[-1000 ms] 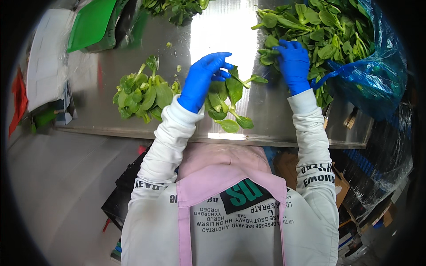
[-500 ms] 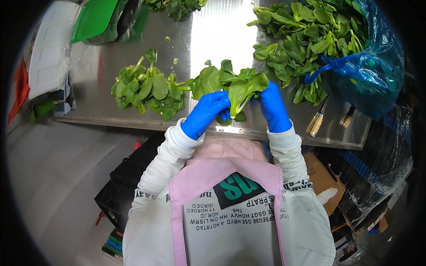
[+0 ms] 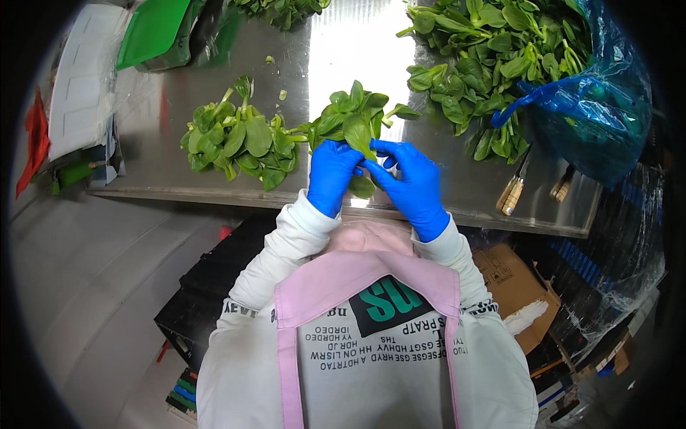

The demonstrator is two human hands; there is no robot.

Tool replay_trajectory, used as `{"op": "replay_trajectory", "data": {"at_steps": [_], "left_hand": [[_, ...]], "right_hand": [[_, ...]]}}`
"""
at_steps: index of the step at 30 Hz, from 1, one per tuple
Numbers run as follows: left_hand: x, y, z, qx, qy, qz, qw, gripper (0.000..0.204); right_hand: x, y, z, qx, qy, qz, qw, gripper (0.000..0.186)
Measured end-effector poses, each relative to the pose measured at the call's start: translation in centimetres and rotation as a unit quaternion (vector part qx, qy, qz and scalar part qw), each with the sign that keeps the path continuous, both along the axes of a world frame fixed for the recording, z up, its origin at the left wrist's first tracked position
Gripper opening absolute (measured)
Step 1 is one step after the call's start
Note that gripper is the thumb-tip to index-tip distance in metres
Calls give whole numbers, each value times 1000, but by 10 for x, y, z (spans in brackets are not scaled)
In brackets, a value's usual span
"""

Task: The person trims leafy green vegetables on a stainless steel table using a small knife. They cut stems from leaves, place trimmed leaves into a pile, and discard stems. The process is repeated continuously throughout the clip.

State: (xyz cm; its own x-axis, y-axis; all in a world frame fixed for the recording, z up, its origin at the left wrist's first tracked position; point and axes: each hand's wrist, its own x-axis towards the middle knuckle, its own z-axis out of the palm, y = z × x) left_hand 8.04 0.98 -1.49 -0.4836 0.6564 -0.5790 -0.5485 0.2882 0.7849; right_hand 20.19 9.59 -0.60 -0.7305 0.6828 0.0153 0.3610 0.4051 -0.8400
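Both my hands wear blue gloves and meet above the near edge of a steel table. My left hand is closed around the lower part of a green leafy vegetable that looks like bok choy; its stem end is hidden by the fingers. Thumb and forefinger of my right hand pinch the tip of a leaf at its front. Left of my hands lies a small heap of similar greens. Loose leaves sit just beyond the held piece.
A large pile of greens spills from a blue plastic bag at the right. Two wooden-handled knives lie near the front right edge. More greens lie at the back, and a green tray stands far left.
My right hand has moved left and come up to my left hand. The broad leaf that hung toward me has left that place, and the held greens have turned.
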Motion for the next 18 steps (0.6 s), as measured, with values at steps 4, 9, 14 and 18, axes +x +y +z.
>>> {"op": "replay_trajectory", "data": {"at_steps": [4,9,14,18], "left_hand": [[4,-2,-4,-12,-4,21,1000,14],[4,1,1,-10,6,6,1000,16],[-11,-2,5,1,-3,-65,998,22],[-8,-1,0,20,32,-53,998,16]], "right_hand": [[-1,-4,-7,138,-59,14,989,23],[1,-5,-13,-222,11,-113,969,16],[6,10,-15,-464,109,-129,869,23],[1,8,-8,-417,43,-95,903,37]]}}
